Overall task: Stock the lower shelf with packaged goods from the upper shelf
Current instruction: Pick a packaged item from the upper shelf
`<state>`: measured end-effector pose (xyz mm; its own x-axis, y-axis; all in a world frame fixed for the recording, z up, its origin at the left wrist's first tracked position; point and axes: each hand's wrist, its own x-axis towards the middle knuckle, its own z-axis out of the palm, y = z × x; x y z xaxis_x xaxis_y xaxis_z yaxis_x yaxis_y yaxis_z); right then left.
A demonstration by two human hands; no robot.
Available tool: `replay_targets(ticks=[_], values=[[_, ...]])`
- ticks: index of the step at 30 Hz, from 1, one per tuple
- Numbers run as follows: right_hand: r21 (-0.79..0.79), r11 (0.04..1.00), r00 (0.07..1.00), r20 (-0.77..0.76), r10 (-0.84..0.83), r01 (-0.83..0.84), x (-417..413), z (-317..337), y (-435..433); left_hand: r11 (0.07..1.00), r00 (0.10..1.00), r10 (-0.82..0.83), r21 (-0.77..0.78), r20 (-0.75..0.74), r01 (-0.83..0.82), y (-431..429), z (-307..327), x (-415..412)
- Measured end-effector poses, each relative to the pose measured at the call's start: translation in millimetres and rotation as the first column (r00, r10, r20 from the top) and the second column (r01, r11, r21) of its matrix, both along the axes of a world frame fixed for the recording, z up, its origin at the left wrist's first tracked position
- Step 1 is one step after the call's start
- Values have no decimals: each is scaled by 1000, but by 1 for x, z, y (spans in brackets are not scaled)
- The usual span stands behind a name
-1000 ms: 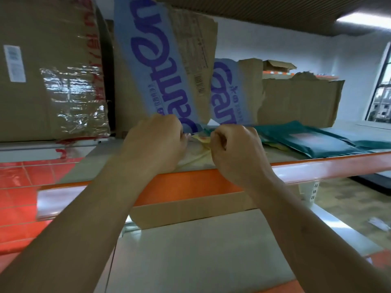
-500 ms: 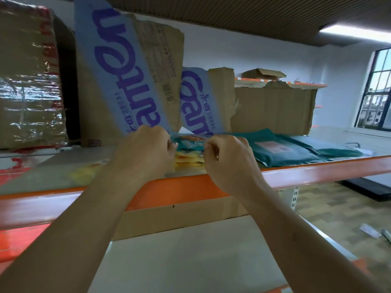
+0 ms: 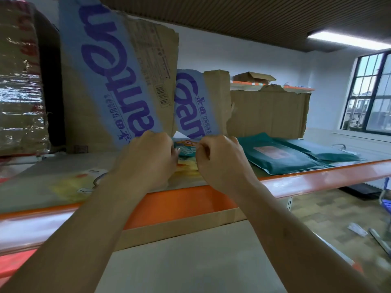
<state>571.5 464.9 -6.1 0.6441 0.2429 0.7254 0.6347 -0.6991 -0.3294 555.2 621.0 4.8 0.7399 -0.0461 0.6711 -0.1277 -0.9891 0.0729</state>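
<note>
Both my hands reach onto the upper shelf (image 3: 317, 178), which has an orange front rail. My left hand (image 3: 148, 159) and my right hand (image 3: 220, 159) are curled side by side on a flat snack packet (image 3: 187, 150), teal and yellow, that shows only in the gap between them. Each hand grips one side of it. Another pale yellow packet (image 3: 84, 182) lies flat on the shelf to the left. Dark green flat packets (image 3: 281, 153) lie to the right. The lower shelf (image 3: 190, 261) is a pale grey board under my forearms.
Torn cardboard with blue lettering (image 3: 118, 81) stands upright just behind my hands. A taped carton (image 3: 21, 92) stands at the far left, plain cardboard (image 3: 268, 115) at the right. A cardboard strip (image 3: 179, 227) lines the back of the lower shelf. Tiled floor and windows lie to the right.
The view has shifted a little while both hands stayed closed on the packet. The packet's teal top now shows more between my hands.
</note>
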Motion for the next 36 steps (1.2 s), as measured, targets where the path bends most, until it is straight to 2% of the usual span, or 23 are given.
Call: replay_targets(ticks=[16,30,36], values=[[-71,997,1000,-21,5,-6,12,-5,1,999,1000,1,40,-28,0,12,-5,1],[-125,992,995,-98,-30,18,43,6,-67,982,976,185,55,-112,-179,-27,-2,14],[-209,978,978,-209,-23,-22,64,11,-88,955,936,288,136,-202,-264,-39,10,42]])
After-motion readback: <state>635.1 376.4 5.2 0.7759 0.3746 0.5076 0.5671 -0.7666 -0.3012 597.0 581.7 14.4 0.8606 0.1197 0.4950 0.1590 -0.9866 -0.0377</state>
